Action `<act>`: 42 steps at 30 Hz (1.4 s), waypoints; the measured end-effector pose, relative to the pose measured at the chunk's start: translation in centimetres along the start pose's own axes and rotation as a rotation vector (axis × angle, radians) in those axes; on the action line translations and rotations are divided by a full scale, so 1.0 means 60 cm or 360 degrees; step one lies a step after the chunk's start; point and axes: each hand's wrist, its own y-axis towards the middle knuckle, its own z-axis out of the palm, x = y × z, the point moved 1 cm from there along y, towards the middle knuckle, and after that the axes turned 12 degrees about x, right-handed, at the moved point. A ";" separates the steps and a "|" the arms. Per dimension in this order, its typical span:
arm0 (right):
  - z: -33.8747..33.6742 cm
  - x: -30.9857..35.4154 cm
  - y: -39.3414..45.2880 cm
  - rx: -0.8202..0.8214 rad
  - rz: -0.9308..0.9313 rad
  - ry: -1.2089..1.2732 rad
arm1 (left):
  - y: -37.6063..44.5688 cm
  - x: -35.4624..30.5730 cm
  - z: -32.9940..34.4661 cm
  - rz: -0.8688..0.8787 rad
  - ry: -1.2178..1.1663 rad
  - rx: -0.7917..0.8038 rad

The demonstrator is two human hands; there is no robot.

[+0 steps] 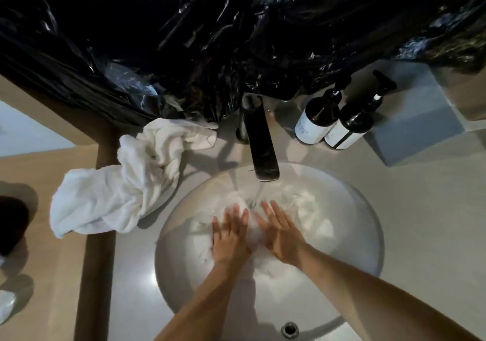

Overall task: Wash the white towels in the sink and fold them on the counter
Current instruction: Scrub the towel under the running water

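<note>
Both flat, fingers straight, the left hand (pixel 229 235) and right hand (pixel 281 235) press a white towel (pixel 302 209) into the sink (pixel 368 235) so tap water (pixel 259 193) soaks it; another towel (pixel 118 183) waits left on the tabletop (pixel 420 209)

Both hands, left (pixel 230 238) and right (pixel 282 238), press flat on wet towel (pixel 302 209) in sink (pixel 368 222) under running faucet (pixel 260 143). Second towel (pixel 118 185) crumpled on tabletop (pixel 420 209).

Upper frame: glossy, crinkled black plastic sheeting (pixel 210 25). Centre: smooth dark metal faucet (pixel 260 140) over a glossy white sink (pixel 368 222). Left: rough white terry-cloth towel (pixel 118 185) on the matt counter (pixel 420 209).
</note>
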 end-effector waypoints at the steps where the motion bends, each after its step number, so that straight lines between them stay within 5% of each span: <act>1: -0.004 0.000 0.003 -0.0016 -0.0002 0.0037 | 0.014 0.001 0.012 -0.0020 -0.0032 -0.0033; 5: -0.017 -0.005 0.022 -0.0141 0.0099 0.0317 | 0.004 -0.018 -0.041 -0.0100 -0.0141 -0.0185; 9: -0.076 0.003 0.026 -0.0114 0.0000 0.0088 | -0.003 -0.002 -0.091 -0.0228 -0.0405 -0.0061; 14: -0.115 -0.006 -0.034 -0.0331 -0.0034 0.0558 | -0.059 0.026 -0.138 0.0097 -0.0947 0.0116; 19: -0.237 0.017 -0.098 -0.0508 -0.0035 0.1323 | -0.129 0.007 -0.198 0.0310 -0.1741 -0.0266; 25: -0.318 0.035 -0.144 -0.0626 -0.0142 0.1206 | -0.194 -0.007 -0.237 0.0540 -0.2180 -0.0123; 29: -0.266 0.023 -0.128 -0.0516 -0.0077 0.1155 | -0.184 0.013 -0.213 0.0037 -0.1787 -0.0325; 34: -0.157 0.017 -0.104 -0.0095 -0.0031 0.0883 | -0.167 0.019 -0.164 -0.0332 -0.0463 -0.0124; 37: -0.100 0.010 -0.076 0.0099 -0.0004 0.0324 | -0.125 -0.010 -0.119 -0.0108 -0.0030 0.0002; 40: -0.041 0.003 -0.044 0.0354 0.0029 -0.0100 | -0.074 -0.022 -0.078 -0.0047 -0.0053 0.0179; 42: -0.010 -0.006 -0.028 0.0281 0.0042 -0.0202 | -0.048 -0.019 -0.059 -0.0027 0.0038 0.0201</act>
